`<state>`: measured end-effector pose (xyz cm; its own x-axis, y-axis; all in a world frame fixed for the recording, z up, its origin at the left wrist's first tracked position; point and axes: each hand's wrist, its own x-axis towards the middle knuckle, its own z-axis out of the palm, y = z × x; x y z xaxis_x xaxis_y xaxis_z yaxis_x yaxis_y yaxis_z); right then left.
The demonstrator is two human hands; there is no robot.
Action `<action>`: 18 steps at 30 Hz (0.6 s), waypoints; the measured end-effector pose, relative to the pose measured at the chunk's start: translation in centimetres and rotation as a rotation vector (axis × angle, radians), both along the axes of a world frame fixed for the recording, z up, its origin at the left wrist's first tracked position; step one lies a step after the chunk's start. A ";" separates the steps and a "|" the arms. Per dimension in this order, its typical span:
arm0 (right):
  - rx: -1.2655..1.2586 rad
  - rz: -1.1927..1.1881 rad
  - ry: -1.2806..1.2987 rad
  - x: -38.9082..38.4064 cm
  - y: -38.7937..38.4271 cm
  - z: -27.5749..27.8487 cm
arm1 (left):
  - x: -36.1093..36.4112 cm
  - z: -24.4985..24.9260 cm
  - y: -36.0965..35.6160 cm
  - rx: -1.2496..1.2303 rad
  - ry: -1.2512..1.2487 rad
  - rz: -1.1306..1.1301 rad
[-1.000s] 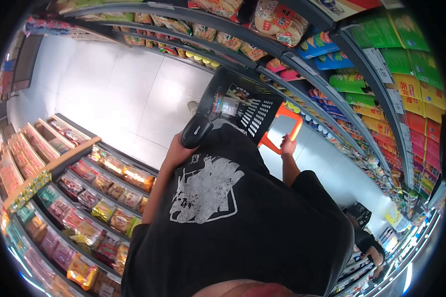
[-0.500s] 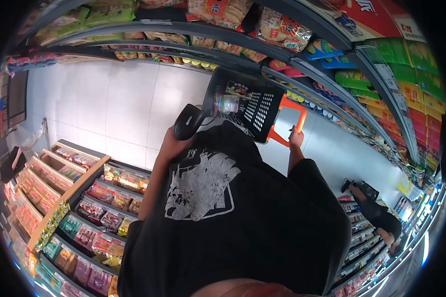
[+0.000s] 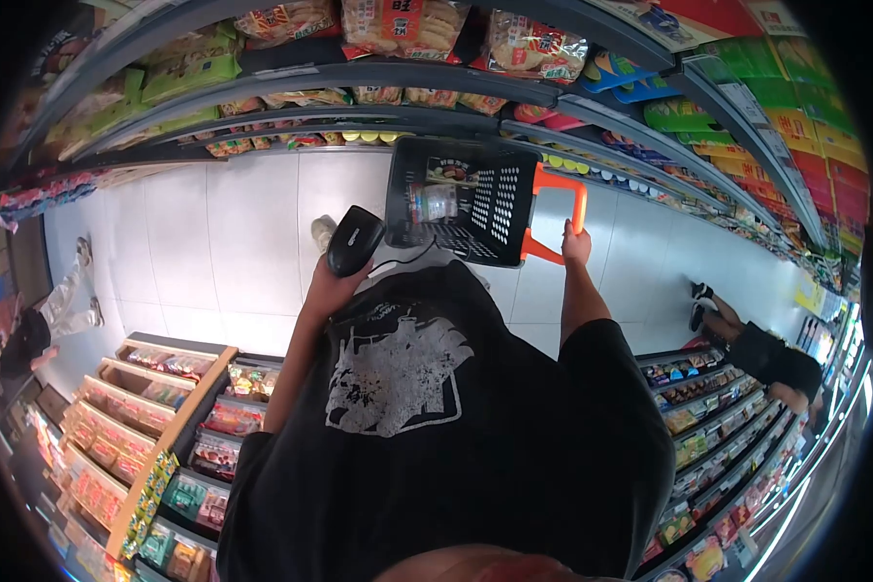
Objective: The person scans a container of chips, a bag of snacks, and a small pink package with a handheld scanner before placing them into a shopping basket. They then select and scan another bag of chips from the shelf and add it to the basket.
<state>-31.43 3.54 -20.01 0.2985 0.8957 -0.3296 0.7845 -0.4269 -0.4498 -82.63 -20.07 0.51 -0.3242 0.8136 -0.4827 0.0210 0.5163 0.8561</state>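
My left hand [image 3: 334,288] is closed around a black rounded handheld device [image 3: 356,241] with a small light logo; its exact kind I cannot make out. A thin dark cord [image 3: 407,254] runs from near it toward my shirt. With my right hand [image 3: 575,244] I grip the orange handle [image 3: 580,206] of a dark shopping basket [image 3: 502,204] with round perforations. Inside the basket lie a clear plastic package [image 3: 435,203] and a dark printed pack [image 3: 453,172]. The basket is in front of me, just right of the device.
Shelves [image 3: 310,82] of bagged snacks run along the far side. Tiered bins [image 3: 116,436] of packaged goods stand at lower left, and more shelves [image 3: 718,417] at lower right. One person [image 3: 48,310] is at far left, another [image 3: 766,359] at right. Pale floor tiles [image 3: 233,223] lie between.
The basket and the device have shifted slightly left in view. The snack shelves look closer, and the person at left shows more fully. Both hands keep their hold.
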 end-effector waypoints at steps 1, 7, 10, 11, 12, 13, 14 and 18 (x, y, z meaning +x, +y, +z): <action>0.068 0.027 -0.062 -0.7 -0.4 -0.3 | -0.6 0.1 -0.1 0.004 -0.024 -0.009; 0.000 0.020 -0.079 -5.6 -2.0 -0.5 | -6.4 -0.7 -1.3 0.033 -0.026 -0.206; -0.078 -0.057 0.010 -8.8 -3.3 -1.2 | -9.5 0.2 -2.2 -0.004 -0.062 -0.253; -0.085 -0.057 0.043 -9.5 -3.7 -1.5 | -10.1 0.3 -2.5 0.012 -0.076 -0.224; -0.094 -0.056 0.075 -11.0 -4.2 -1.0 | -10.9 0.4 -2.9 0.027 -0.090 -0.193; -0.103 -0.051 0.108 -12.8 -4.5 -0.6 | -12.0 0.3 -3.2 0.032 -0.078 -0.205; -0.090 -0.042 0.104 -14.6 -5.0 -0.4 | -13.0 0.0 -3.6 0.034 -0.068 -0.213; 0.084 0.091 -0.053 -18.9 -6.5 -2.6 | -16.4 -0.2 -5.1 0.081 -0.033 -0.276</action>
